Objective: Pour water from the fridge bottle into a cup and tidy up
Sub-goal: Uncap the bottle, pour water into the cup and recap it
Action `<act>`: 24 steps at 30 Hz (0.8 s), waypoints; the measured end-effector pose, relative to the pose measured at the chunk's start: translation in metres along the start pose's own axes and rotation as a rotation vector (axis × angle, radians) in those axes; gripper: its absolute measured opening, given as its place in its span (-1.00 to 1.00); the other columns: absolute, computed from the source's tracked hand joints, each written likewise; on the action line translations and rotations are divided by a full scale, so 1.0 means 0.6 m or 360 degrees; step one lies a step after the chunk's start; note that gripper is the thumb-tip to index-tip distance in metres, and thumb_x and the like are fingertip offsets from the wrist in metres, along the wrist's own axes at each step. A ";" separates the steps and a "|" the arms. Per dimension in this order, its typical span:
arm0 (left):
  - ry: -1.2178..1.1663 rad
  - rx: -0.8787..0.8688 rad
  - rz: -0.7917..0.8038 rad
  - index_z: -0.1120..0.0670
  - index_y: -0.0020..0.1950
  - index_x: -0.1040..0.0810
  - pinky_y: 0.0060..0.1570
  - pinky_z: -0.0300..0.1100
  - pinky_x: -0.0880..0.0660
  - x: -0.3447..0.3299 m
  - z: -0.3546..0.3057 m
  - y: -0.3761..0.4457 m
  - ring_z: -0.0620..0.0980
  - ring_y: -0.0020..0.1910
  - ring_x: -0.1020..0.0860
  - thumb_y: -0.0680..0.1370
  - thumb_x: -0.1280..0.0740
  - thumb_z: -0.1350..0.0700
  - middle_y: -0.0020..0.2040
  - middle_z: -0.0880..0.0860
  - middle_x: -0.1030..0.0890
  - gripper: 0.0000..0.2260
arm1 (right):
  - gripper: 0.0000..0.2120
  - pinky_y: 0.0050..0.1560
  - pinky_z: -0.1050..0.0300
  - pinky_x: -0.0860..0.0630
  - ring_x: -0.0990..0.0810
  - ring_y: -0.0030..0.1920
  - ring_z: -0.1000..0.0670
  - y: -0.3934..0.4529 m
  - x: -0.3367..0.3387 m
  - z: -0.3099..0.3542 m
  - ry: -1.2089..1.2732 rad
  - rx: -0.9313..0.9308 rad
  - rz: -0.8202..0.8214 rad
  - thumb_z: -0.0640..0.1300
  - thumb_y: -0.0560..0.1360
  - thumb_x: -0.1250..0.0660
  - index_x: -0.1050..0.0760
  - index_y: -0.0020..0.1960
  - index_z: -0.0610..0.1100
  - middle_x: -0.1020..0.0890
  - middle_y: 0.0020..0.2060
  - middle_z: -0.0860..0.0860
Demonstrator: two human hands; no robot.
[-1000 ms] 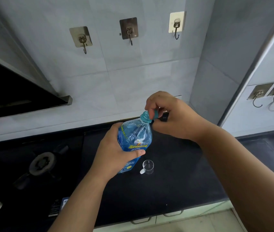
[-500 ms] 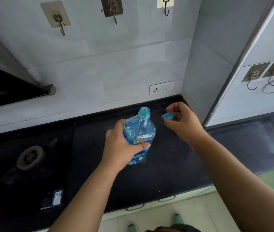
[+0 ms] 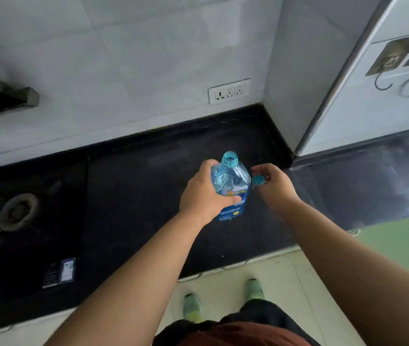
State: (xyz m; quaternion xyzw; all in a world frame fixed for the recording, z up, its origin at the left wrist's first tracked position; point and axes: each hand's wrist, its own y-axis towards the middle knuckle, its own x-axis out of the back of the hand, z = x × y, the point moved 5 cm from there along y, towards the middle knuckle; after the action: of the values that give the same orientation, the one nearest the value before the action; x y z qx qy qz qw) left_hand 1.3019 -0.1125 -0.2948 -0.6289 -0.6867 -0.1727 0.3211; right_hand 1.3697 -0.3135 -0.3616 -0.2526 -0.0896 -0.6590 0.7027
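A clear blue plastic water bottle (image 3: 233, 181) with a blue label stands upright over the black counter (image 3: 136, 196), its neck open. My left hand (image 3: 203, 196) grips the bottle around its body. My right hand (image 3: 273, 188), just right of the bottle, pinches the blue cap (image 3: 258, 180) between its fingers. The small clear cup is hidden, probably behind the bottle and my left hand.
A gas hob burner (image 3: 17, 211) sits at the left of the counter, with a small box (image 3: 61, 272) near the front edge. A wall socket (image 3: 229, 91) is behind the bottle. A white fridge side (image 3: 373, 101) with hooks stands at the right.
The cap came off the bottle and my right hand carried it to the right and down. The camera tilted downward, and the cup went out of sight.
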 end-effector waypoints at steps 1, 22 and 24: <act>0.0036 0.0001 0.0014 -0.21 0.30 -0.32 0.12 0.04 -0.61 -0.010 0.002 0.005 -0.04 0.12 -0.61 0.27 -0.71 -0.09 0.16 -0.18 -0.55 -0.24 | -0.56 -0.17 0.33 -0.46 -0.60 -0.04 0.09 0.003 -0.003 -0.011 -0.0010 -0.0042 0.0016 -0.38 0.42 -0.47 -0.59 0.18 0.03 -0.67 0.04 0.11; -0.0027 0.0146 0.0029 -0.03 0.41 -0.35 0.16 -0.25 -0.41 -0.098 0.065 0.050 -0.14 0.19 -0.45 0.37 -0.68 0.18 0.34 -0.05 -0.49 -0.26 | -0.63 -0.05 0.16 -0.46 -0.60 0.05 -0.04 0.051 -0.066 -0.153 -0.0215 -0.0361 0.0158 -0.36 0.46 -0.34 -0.54 0.21 -0.07 -0.63 0.06 0.06; -0.0048 0.0127 0.0039 -0.02 0.43 -0.35 0.20 -0.24 -0.43 -0.100 0.066 0.054 -0.12 0.23 -0.47 0.36 -0.67 0.20 0.35 -0.03 -0.49 -0.25 | -0.61 -0.03 0.13 -0.50 -0.60 0.10 -0.08 0.058 -0.073 -0.152 -0.0267 -0.0349 0.0183 -0.31 0.43 -0.35 -0.53 0.15 0.08 -0.65 0.08 0.07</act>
State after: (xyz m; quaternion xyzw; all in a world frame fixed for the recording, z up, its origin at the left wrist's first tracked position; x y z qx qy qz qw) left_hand 1.3248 -0.1278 -0.3688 -0.6263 -0.6902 -0.1318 0.3377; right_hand 1.3794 -0.3183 -0.4681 -0.3866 -0.0609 -0.6001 0.6976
